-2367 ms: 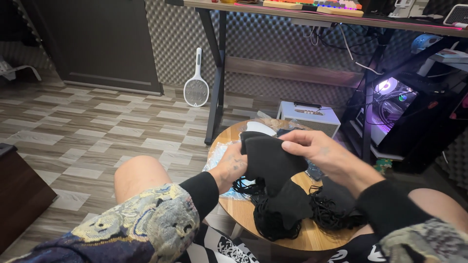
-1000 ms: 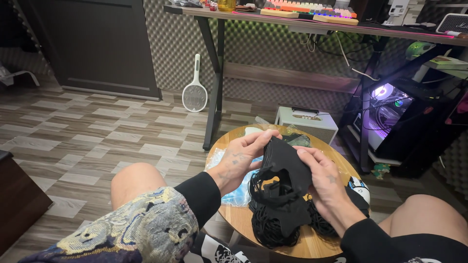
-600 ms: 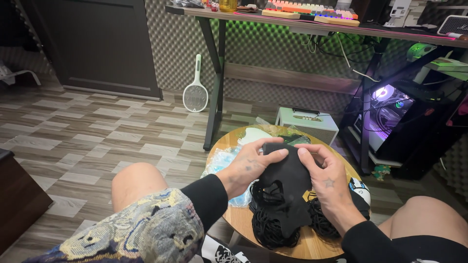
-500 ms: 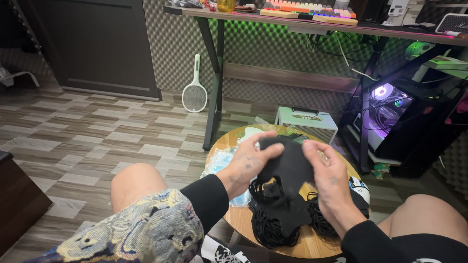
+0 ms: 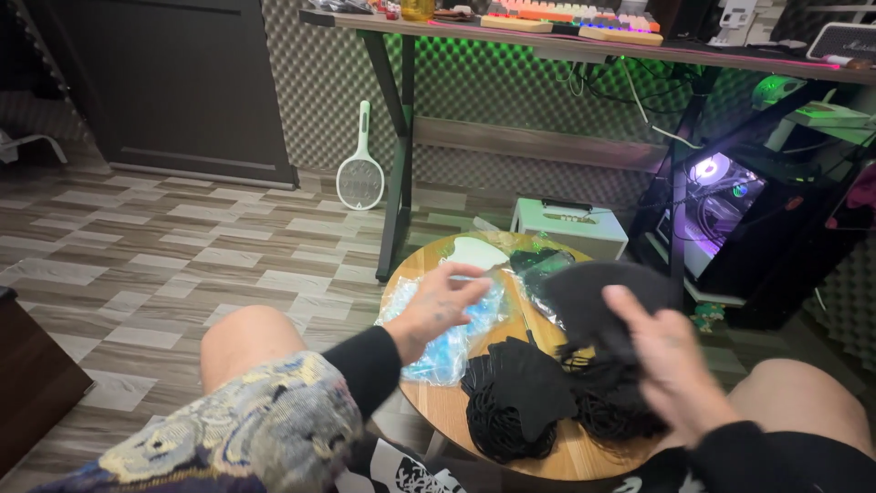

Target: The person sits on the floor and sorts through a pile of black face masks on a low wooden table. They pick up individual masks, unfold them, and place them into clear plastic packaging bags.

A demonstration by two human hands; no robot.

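Observation:
A small round wooden table (image 5: 429, 265) stands between my knees. On it lies a pile of black face masks (image 5: 516, 393) with tangled ear loops. My right hand (image 5: 671, 356) is blurred and holds one black mask (image 5: 593, 297) raised above the pile at the right. My left hand (image 5: 438, 306) hovers with fingers spread over a clear plastic bag (image 5: 447, 351) on the table's left side; it grips nothing. A white mask (image 5: 476, 251) and a dark green packet (image 5: 538, 265) lie at the table's far edge.
A desk with black legs (image 5: 399, 146) and green backlight stands behind the table. A racket-shaped swatter (image 5: 361, 169) leans against the wall. A white box (image 5: 570, 228) sits on the floor, a lit computer case (image 5: 721, 210) at right. A dark cabinet corner (image 5: 36, 383) is at left.
Both hands were pressing on the black pile. Now my left hand has let go and moved left over the plastic bag, while my right hand has lifted one black mask to the right.

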